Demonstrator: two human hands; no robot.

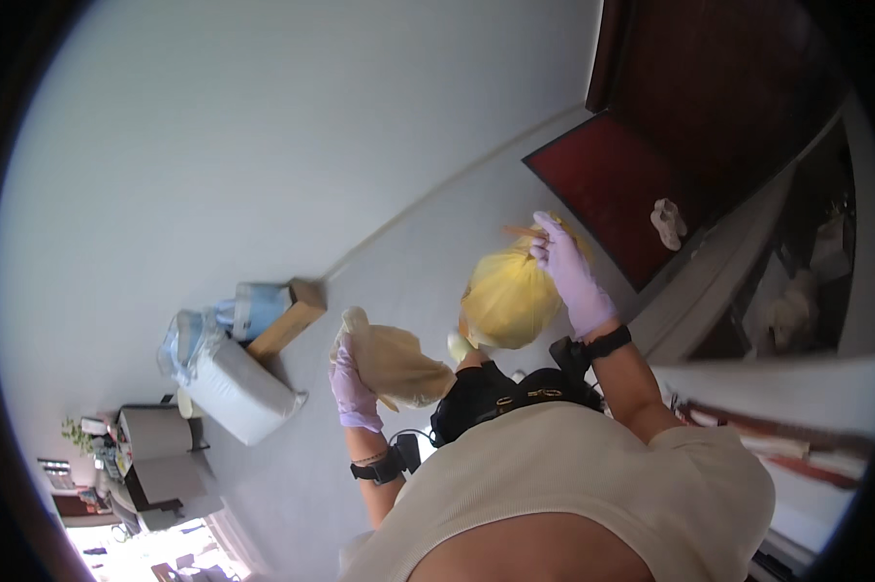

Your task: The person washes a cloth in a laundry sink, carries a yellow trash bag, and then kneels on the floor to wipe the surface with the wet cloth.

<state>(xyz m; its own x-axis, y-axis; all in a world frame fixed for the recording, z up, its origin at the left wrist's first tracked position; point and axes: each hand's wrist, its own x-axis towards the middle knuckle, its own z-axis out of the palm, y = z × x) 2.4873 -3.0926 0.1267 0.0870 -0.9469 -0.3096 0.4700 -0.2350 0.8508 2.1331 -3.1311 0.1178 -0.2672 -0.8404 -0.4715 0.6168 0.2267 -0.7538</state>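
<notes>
Yellow bag [511,301]: held in the right hand [568,272], in front of the wearer and above the floor [389,257]. The bag is rounded and appears filled; its contents cannot be identified. The right fingers, gloved in lilac, are clamped on its gathered upper part. A thin brownish strip shows beside them; its kind could not be determined.

Beige bag [403,367]: held in the left hand [353,390], lower and to the left of the yellow bag, the two apart. The left fingers, likewise gloved, are closed on its left end, though the bag partly hides them. Its outline is slacker than that of the yellow bag.

Surroundings: beyond the right hand lie a red mat [592,165] and, on it, white footwear [667,224]. To the left, a carton [290,315] and a white pack [238,386] stand near the wall [214,126].

Assessment: the step in hand is judged to be the handling of both bags at once, one to each hand. The next move calls for a firm grip on the gathered plastic, the bags level and clear of each other. Whether either is tied could not be confirmed.
</notes>
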